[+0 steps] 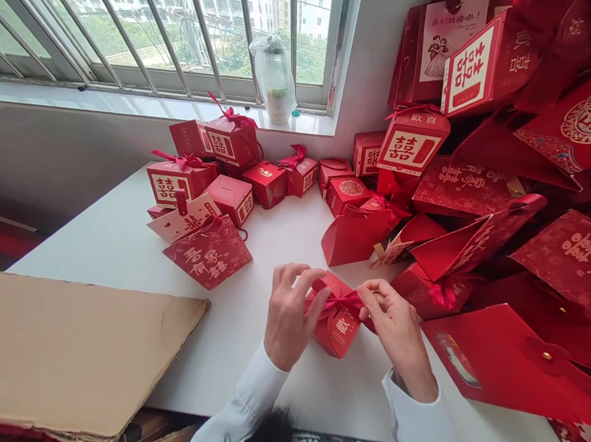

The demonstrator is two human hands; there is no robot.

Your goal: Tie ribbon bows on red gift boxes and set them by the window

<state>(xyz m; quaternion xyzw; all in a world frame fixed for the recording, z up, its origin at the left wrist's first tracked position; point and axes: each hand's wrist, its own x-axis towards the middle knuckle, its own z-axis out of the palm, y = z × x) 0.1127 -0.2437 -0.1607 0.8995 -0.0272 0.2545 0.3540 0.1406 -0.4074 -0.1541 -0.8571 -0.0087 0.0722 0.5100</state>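
A small red gift box with pale lettering sits on the white table in front of me. Across its top runs a red ribbon, gathered into a bow. My left hand is at the box's left side, fingers curved around the left end of the ribbon; whether they grip it is hard to make out. On the other side, my right hand pinches the ribbon's right end between thumb and fingertips. Both hands hide parts of the ribbon.
Several red boxes line the table's back edge. A heap of red boxes and bags crowds the right side. A red bag stands at left. A cardboard box overlaps the left corner. A bagged bottle rests on the windowsill.
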